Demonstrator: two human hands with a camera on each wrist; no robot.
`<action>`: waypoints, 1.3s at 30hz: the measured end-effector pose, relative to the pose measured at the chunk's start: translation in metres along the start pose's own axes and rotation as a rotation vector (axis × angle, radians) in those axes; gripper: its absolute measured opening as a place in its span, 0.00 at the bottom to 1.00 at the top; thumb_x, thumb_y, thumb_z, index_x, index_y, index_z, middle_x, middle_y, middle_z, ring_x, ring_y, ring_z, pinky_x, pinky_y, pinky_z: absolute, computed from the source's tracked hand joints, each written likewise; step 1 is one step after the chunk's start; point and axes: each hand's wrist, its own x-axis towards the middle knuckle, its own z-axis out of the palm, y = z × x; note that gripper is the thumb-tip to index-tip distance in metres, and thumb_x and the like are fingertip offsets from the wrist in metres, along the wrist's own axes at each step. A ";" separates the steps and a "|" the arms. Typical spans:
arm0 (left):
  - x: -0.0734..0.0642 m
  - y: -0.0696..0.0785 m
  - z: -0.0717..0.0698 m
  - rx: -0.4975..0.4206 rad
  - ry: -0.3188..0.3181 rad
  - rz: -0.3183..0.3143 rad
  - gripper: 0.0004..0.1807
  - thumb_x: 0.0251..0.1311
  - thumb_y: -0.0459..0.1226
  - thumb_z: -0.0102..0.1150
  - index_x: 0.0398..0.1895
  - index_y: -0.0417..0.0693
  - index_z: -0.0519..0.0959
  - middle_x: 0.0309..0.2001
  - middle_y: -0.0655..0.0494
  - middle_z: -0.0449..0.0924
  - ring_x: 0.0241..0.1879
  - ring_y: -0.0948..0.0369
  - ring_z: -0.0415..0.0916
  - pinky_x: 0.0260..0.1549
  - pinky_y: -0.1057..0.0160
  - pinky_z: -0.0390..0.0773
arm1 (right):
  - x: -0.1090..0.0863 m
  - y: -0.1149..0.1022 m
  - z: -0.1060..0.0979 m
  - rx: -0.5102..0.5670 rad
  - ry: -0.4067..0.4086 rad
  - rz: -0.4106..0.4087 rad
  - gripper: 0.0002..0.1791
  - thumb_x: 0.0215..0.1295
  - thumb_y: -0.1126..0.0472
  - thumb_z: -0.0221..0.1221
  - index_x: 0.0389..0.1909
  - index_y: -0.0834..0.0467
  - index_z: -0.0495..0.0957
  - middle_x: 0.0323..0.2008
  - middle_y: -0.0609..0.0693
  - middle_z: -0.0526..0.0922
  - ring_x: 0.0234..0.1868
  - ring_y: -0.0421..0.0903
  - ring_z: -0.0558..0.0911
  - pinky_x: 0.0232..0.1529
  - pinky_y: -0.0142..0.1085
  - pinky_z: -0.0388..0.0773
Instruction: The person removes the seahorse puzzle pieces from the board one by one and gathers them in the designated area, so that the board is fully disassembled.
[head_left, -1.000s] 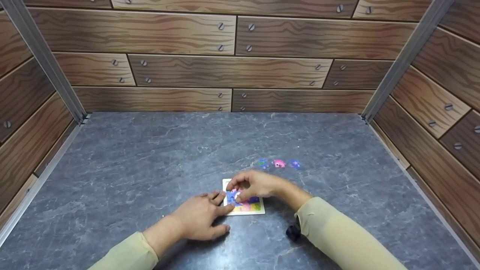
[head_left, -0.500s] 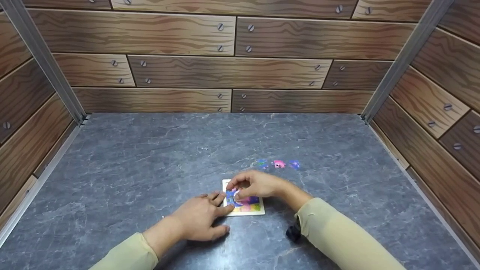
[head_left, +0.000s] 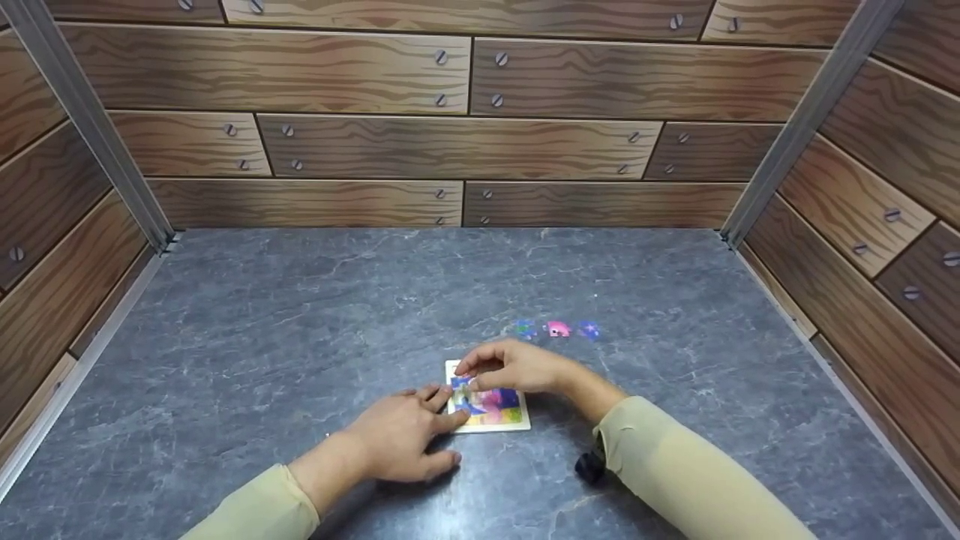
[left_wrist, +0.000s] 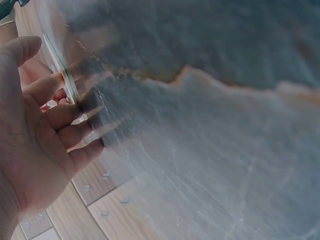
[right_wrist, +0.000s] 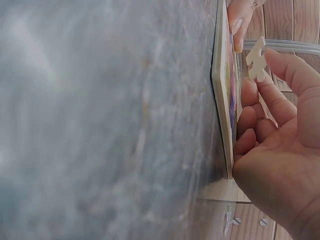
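Observation:
A small puzzle board (head_left: 491,428) with a pale rim and a colourful picture lies on the table in front of the person. Over its upper part, the right hand (head_left: 517,367) pinches a jigsaw piece (right_wrist: 257,61) between thumb and fingertips. In the right wrist view the piece is tilted up, its pale wooden side showing, apart from the board's face. The left hand (head_left: 401,437) lies palm down at the board's left side, fingers extended, with fingertips on its left edge. Fingers hide part of the picture.
Behind the board lie three loose jigsaw pieces in a row: a blue-green one (head_left: 525,328), a pink one (head_left: 558,329) and a blue one (head_left: 589,329). A black device (head_left: 589,466) sits under the right wrist. Wood-patterned walls (head_left: 360,142) enclose the grey marbled table (head_left: 300,315).
The jigsaw piece in the right hand has turned, its blue picture side giving way to a paler look. The right thumb has risen slightly. The left hand stays in place.

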 end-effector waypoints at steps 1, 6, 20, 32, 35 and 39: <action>0.000 0.000 0.000 -0.004 -0.003 -0.001 0.35 0.74 0.61 0.51 0.78 0.56 0.74 0.76 0.36 0.66 0.73 0.39 0.68 0.69 0.41 0.72 | 0.000 0.000 0.000 -0.003 0.011 -0.001 0.18 0.72 0.62 0.66 0.60 0.60 0.84 0.54 0.50 0.87 0.56 0.44 0.84 0.63 0.39 0.78; 0.001 0.000 -0.001 -0.023 -0.017 -0.005 0.35 0.75 0.61 0.51 0.78 0.56 0.73 0.76 0.35 0.66 0.74 0.39 0.68 0.69 0.41 0.71 | -0.001 -0.004 -0.001 -0.018 0.055 -0.013 0.16 0.72 0.62 0.67 0.58 0.61 0.85 0.51 0.48 0.88 0.52 0.43 0.84 0.59 0.38 0.80; -0.001 0.001 0.000 0.000 0.018 -0.001 0.35 0.74 0.61 0.51 0.77 0.56 0.75 0.74 0.33 0.69 0.72 0.38 0.70 0.68 0.40 0.73 | -0.008 -0.019 -0.010 -0.124 0.237 -0.089 0.15 0.68 0.60 0.70 0.53 0.59 0.88 0.46 0.49 0.90 0.44 0.46 0.82 0.48 0.41 0.79; 0.000 0.000 -0.001 -0.029 -0.004 -0.008 0.35 0.75 0.61 0.50 0.77 0.55 0.74 0.75 0.34 0.68 0.73 0.39 0.69 0.68 0.41 0.72 | -0.029 -0.003 -0.032 -0.195 0.407 -0.149 0.12 0.63 0.62 0.75 0.46 0.58 0.90 0.43 0.50 0.89 0.40 0.44 0.82 0.40 0.37 0.77; 0.001 0.000 -0.001 -0.039 -0.017 -0.008 0.35 0.75 0.61 0.49 0.78 0.55 0.73 0.75 0.34 0.67 0.74 0.40 0.68 0.69 0.42 0.72 | -0.035 0.003 -0.037 -0.211 0.442 -0.143 0.12 0.62 0.62 0.75 0.46 0.57 0.90 0.44 0.50 0.89 0.41 0.45 0.82 0.41 0.36 0.76; 0.001 0.000 -0.001 -0.053 -0.032 -0.014 0.35 0.75 0.62 0.49 0.78 0.56 0.73 0.76 0.34 0.66 0.75 0.40 0.67 0.69 0.42 0.71 | -0.042 0.012 -0.042 -0.220 0.474 -0.121 0.12 0.62 0.63 0.76 0.46 0.57 0.90 0.45 0.51 0.89 0.41 0.45 0.81 0.39 0.35 0.75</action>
